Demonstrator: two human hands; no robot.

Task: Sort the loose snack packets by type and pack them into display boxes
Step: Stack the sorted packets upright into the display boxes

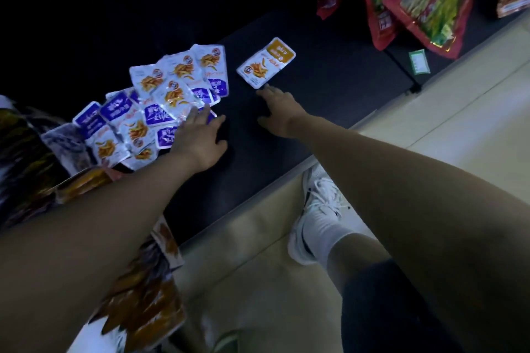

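Right grip (282, 113), flat & empty, touches orange-and-white foil packet (266, 62); left grip (200, 137) flat on purple-and-white packet pile (160, 100). Slick foil cd skid, types mix.

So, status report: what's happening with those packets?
Left hand flat on purple-labelled foil packets. Right hand open, fingertips at lone orange-labelled foil packet. Nothing in the way.

The person's arms are bare all the way down to the left hand (198, 140) and the right hand (282, 112). One foot wears a white shoe (315, 209) with white laces and dark marks on its side. A white sock (324, 233) comes up above it. Higher up, dark cloth (387, 309) covers the leg.
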